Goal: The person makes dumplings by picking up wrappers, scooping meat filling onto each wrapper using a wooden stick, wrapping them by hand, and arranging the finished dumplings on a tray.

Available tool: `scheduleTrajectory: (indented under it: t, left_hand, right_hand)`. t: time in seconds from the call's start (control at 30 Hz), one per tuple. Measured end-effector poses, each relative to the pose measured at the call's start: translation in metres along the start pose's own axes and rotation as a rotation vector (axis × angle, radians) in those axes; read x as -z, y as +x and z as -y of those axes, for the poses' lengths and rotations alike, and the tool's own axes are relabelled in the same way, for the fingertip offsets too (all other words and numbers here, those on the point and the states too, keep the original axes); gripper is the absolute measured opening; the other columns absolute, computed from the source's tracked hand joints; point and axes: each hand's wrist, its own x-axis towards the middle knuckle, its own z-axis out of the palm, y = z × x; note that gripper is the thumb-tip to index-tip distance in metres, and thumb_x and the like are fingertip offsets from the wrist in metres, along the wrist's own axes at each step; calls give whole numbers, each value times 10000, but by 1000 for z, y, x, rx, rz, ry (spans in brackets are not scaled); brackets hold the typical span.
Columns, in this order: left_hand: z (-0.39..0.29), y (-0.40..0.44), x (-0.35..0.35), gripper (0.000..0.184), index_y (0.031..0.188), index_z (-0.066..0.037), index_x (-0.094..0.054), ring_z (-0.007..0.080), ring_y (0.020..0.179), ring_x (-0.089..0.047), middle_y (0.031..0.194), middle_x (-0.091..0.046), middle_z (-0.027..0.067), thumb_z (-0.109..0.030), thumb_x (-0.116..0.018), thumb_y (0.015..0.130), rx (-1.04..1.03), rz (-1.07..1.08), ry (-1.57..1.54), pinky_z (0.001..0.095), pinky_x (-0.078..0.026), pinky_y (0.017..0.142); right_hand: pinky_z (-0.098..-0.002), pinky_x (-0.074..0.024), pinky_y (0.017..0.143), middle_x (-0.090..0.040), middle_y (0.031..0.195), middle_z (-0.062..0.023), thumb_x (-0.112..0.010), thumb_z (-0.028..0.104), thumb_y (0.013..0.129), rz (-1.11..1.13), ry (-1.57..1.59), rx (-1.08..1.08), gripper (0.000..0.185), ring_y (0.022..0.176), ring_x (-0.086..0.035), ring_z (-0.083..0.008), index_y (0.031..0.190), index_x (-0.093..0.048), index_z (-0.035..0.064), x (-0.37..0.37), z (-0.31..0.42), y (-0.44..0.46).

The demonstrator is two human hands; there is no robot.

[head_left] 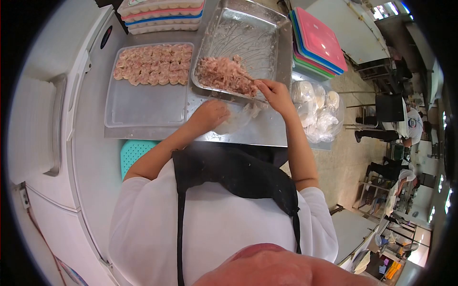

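My right hand (274, 95) is closed on a thin stick-like tool (249, 77), whose far end reaches into a mound of pink minced meat (224, 76). The mince lies at the near end of a deep metal pan (281, 43). My left hand (210, 114) has its fingers curled, just below the pan's near edge; whatever they hold is hidden. Beside it lies a clear plastic bag (238, 117) with pale contents. To the left, a translucent tray (145, 107) carries rows of filled dumplings (155, 64) across its far half.
Stacked trays of dumplings (162, 14) stand at the back left. Coloured lids (320, 40) are piled right of the pan, near plastic-wrapped pale stacks (315, 107). A white refrigerator (88, 119) borders the left, with a turquoise perforated stool (136, 152) below. Other people (412, 126) work far right.
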Motion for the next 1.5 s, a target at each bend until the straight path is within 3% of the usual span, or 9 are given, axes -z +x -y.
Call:
scheduleTrajectory:
  t: [0.17,0.37,0.53,0.63,0.73,0.93,1.13,1.43,1.5]
  left_hand:
    - [7,-1,-9,106,873,-31,-601,318,898,-575,897,-606,130,-131,-600,841,224,-10,-163,389,-452,825]
    - [-6,13,32,128,919,-33,-586,215,865,-589,904,-605,69,-148,-563,868,543,-72,-586,327,-464,789]
    - [-8,33,54,129,987,-50,-591,101,891,-559,905,-576,18,-127,-582,884,796,-383,-1525,249,-469,756]
    - [-20,51,66,153,1035,-47,-569,97,893,-559,939,-568,18,-130,-582,907,852,-426,-1574,256,-479,782]
    - [-12,49,58,178,1077,-47,-549,135,940,-588,1013,-583,39,-142,-572,928,724,-302,-1248,286,-496,828]
    - [-27,63,42,201,1136,-42,-531,191,979,-613,1096,-599,97,-147,-490,970,832,-682,-1585,328,-523,839]
    - [-17,48,49,278,1191,-43,-523,186,961,-609,1099,-604,85,-147,-558,935,895,-530,-1744,338,-519,845]
    - [10,37,102,191,1016,-23,-645,95,816,-609,958,-631,54,-161,-656,884,758,-464,-543,232,-517,669]
    - [-2,45,112,195,1025,-15,-643,90,831,-608,961,-635,52,-153,-650,888,706,-525,-639,227,-509,683]
  right_hand:
    - [-448,-506,669,-672,818,-166,-526,406,895,186,-811,157,354,760,-637,-359,924,-716,108,-12,28,20]
    - [-395,-484,635,-669,737,-141,-523,374,923,284,-206,98,357,681,-638,-297,939,-713,71,-16,-3,19]
    - [-244,-317,510,-486,614,30,-522,352,961,236,480,-136,367,551,-402,-72,964,-703,32,-11,-8,4]
    - [-214,-254,464,-407,586,82,-538,325,962,182,596,-195,325,511,-320,-29,1024,-692,46,-3,7,-5]
    - [-202,-249,451,-426,623,93,-581,298,936,94,750,-176,296,502,-323,-21,1081,-665,54,-10,22,-16]
    - [-225,-365,570,-545,753,57,-759,285,782,2,770,-130,345,658,-456,-56,1018,-654,55,-53,44,-32]
    - [-198,-319,520,-522,684,70,-723,202,821,-83,543,-168,185,598,-422,-21,885,-636,52,-63,20,-30]
    - [-234,-369,568,-530,695,32,-715,231,822,-110,432,-113,230,636,-447,-62,863,-622,24,-49,-11,-26]
    - [-233,-369,572,-530,698,29,-725,241,817,-89,363,-125,245,641,-449,-64,862,-625,22,-45,-4,-26]
